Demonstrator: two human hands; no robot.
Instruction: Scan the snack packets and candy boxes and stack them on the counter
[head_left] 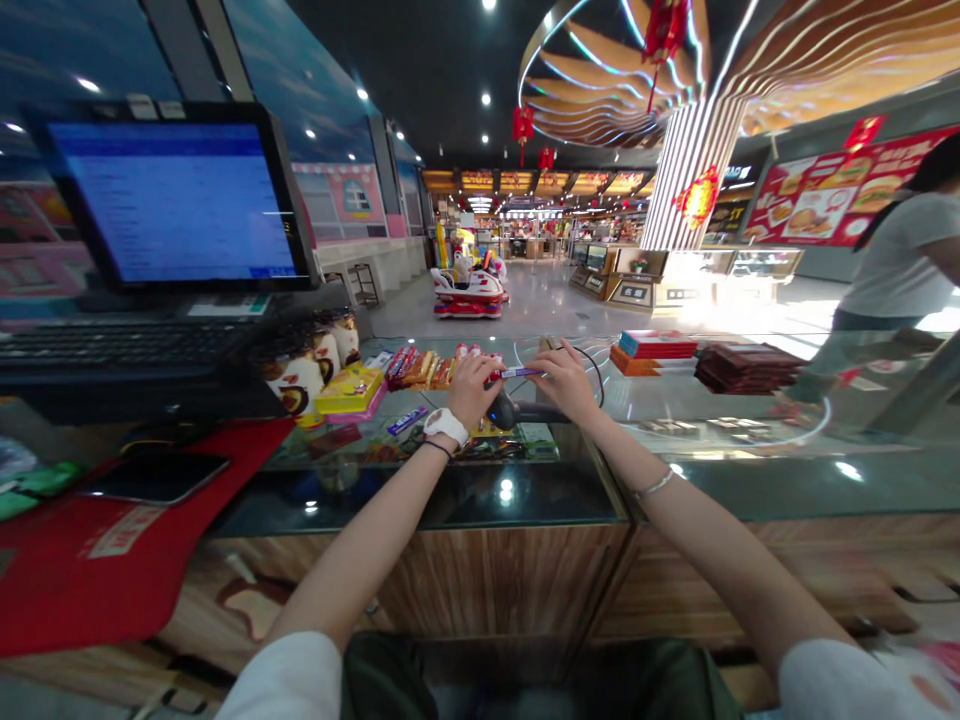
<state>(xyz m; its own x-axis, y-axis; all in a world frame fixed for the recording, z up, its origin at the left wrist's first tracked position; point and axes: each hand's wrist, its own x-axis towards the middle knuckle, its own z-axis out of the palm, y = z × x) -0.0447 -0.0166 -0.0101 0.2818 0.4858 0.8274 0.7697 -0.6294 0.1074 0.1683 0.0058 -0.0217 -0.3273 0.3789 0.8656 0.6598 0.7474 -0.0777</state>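
Over the glass counter, my left hand [472,388] and my right hand [568,384] pinch the two ends of a slim purple-and-white candy stick pack [517,372]. Its exact kind is too small to read. Just below it lies a black handheld scanner [504,411], its handle pointing right under my right hand; I cannot tell whether a hand touches it. A similar purple stick pack [407,420] rests left of my left wrist. Behind my left hand sit rows of wrapped snack bars [424,370], partly covered by my fingers.
A monitor [176,200] and keyboard [135,345] stand at left, beside cups [298,385] and a yellow box [350,390]. On the red mat [97,590] lies a dark tablet or phone [156,475]. Brown packs [750,368] and red-blue boxes [656,347] are stacked at right. A person [900,250] stands far right.
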